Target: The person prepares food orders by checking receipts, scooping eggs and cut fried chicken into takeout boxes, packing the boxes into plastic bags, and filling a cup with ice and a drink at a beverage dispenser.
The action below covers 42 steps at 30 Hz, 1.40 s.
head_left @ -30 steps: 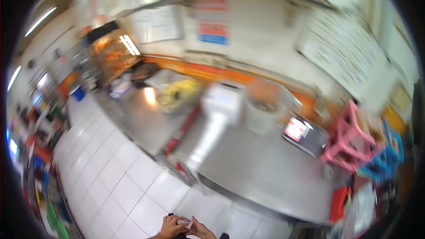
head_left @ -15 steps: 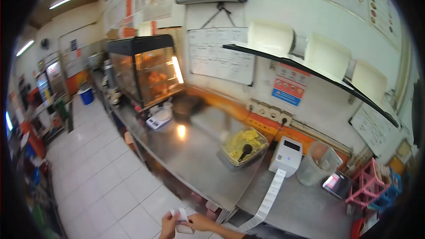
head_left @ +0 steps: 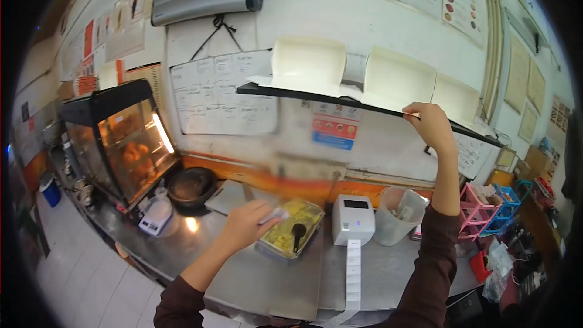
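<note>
My right hand [head_left: 430,123] is raised to the black shelf [head_left: 376,107], its fingers closed at the front edge below an open white box [head_left: 398,79]. Whether it grips the shelf edge or something thin there is hard to tell. Over the steel counter [head_left: 267,288], my left hand [head_left: 248,223] holds a small white paper [head_left: 274,215]. Just right of that hand is a clear tray of yellow food [head_left: 285,231] with a black spoon [head_left: 297,234] in it. The white label printer [head_left: 353,218] has a long strip of labels [head_left: 353,276] hanging from its front.
A lit food warmer [head_left: 124,146], a digital scale [head_left: 155,216] and a dark round pot [head_left: 189,188] stand at the left. Right of the printer are a clear plastic bucket [head_left: 396,222] and a pink rack [head_left: 477,206]. A whiteboard [head_left: 225,94] hangs on the wall.
The view has swung right. My hands, together low over the floor with white papers, have separated: my right hand has risen to the shelf, and my left hand is now over the counter with a paper.
</note>
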Motion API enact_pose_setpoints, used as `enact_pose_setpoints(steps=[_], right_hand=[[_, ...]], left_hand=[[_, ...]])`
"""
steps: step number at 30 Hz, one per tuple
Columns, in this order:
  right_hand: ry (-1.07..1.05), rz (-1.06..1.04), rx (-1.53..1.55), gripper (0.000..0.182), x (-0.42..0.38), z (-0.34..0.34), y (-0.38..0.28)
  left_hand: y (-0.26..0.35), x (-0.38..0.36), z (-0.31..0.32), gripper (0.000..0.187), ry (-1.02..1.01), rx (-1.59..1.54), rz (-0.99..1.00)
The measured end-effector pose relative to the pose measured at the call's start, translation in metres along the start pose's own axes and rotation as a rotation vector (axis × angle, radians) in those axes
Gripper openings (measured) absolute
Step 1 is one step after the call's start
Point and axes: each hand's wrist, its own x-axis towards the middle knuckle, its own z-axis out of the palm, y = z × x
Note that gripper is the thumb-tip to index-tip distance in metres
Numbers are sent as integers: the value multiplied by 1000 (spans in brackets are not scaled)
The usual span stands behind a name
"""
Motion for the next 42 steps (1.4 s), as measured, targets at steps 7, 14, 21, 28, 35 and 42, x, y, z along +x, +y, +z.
enact_pose_setpoints(steps=[7,14,21,28,35,42], right_hand=[[19,-50,185,25,-10,-50,11],[386,-181,52,21,-232,-24,-75],[-630,632,1344,45,-325,219,-178],[-596,259,613,38,-340,327,-230],[-703,251,623,27,-363,405,-208],[-897,-4,424,26,-387,399,-202]], left_hand=[[53,158,62,18,264,-230,539],[42,67,116,16,41,-1384,-342],[-144,-203,240,25,-232,-1063,-1305],[-179,-325,215,33,-197,-733,-1032],[-189,-345,218,36,-329,-761,-1106],[-128,-280,193,43,-366,-276,-1128]])
